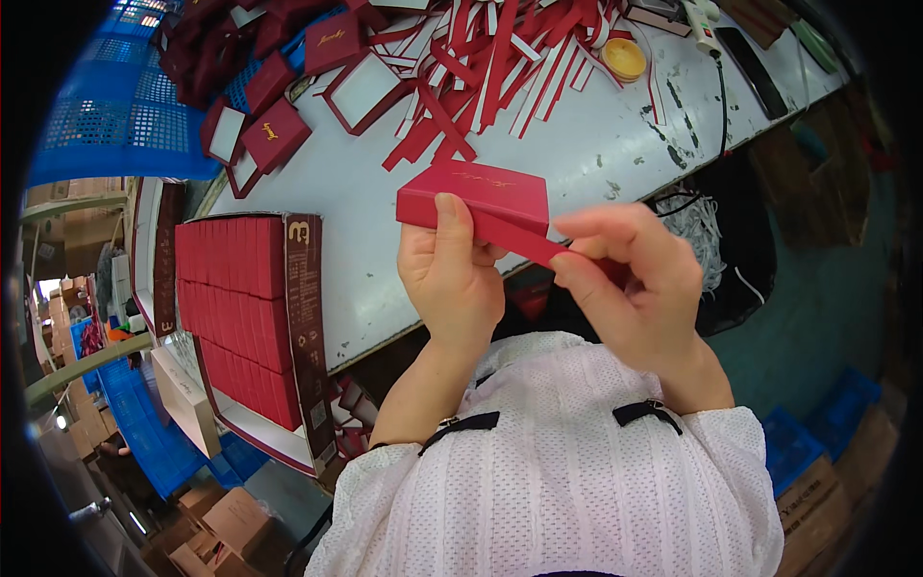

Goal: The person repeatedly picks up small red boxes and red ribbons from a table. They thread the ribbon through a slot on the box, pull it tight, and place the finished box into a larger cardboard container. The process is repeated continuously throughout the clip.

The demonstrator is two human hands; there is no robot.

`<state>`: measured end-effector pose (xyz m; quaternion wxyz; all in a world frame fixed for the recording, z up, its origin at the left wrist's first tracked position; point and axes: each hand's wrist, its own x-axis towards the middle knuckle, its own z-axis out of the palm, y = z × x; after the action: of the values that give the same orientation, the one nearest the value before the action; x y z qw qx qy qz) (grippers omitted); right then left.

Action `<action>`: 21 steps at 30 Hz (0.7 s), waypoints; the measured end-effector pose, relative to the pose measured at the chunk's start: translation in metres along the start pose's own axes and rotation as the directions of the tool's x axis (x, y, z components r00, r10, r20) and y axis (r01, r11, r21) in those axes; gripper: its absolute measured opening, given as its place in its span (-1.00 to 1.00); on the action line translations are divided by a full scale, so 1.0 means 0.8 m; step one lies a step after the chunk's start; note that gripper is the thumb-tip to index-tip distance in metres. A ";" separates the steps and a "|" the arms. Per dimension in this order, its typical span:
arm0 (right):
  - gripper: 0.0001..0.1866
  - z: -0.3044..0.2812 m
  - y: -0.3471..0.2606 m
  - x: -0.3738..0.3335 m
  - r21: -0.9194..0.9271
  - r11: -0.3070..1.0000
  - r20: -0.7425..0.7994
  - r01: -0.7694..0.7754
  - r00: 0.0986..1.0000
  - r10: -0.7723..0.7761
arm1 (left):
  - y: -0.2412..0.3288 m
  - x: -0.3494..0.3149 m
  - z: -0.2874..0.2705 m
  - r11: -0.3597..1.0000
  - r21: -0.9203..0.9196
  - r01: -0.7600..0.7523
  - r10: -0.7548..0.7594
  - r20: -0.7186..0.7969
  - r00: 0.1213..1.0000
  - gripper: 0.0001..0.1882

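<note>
A small dark-red box with gold script on its lid is held up in front of me, over the table's near edge. My left hand is closed round its left end, the thumb pressed on the front side. Along that front side runs a red strip, its right end sticking out past the box. Between thumb and fingers, my right hand pinches this free end. The right index finger is bent close to the box's right corner.
On the white table lie a heap of red-and-white strips, loose red box parts and a yellow round dish. A carton packed with red boxes stands at left, below a blue basket. A power strip lies far right.
</note>
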<state>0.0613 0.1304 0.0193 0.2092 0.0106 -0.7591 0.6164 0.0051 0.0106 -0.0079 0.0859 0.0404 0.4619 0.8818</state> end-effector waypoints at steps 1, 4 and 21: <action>-0.79 -0.001 0.001 0.002 -0.002 1.000 -0.008 -0.021 1.000 0.021 | 0.003 0.000 0.003 1.000 -0.019 0.003 -0.003 -0.013 1.000 -0.75; -0.76 -0.007 0.009 0.007 -0.029 0.995 0.048 -0.096 0.994 0.098 | 0.006 -0.001 0.008 0.999 -0.018 0.042 -0.043 -0.040 0.998 -0.73; -0.82 -0.027 0.032 0.028 -0.237 0.971 0.075 0.039 0.997 -0.022 | 0.028 0.000 -0.003 0.736 -0.615 0.283 -0.338 0.029 0.941 -0.70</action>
<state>0.0401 0.1623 0.0061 0.1911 0.0193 -0.8343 0.5168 0.0020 -0.0038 0.0096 0.2206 -0.1043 0.1556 0.9572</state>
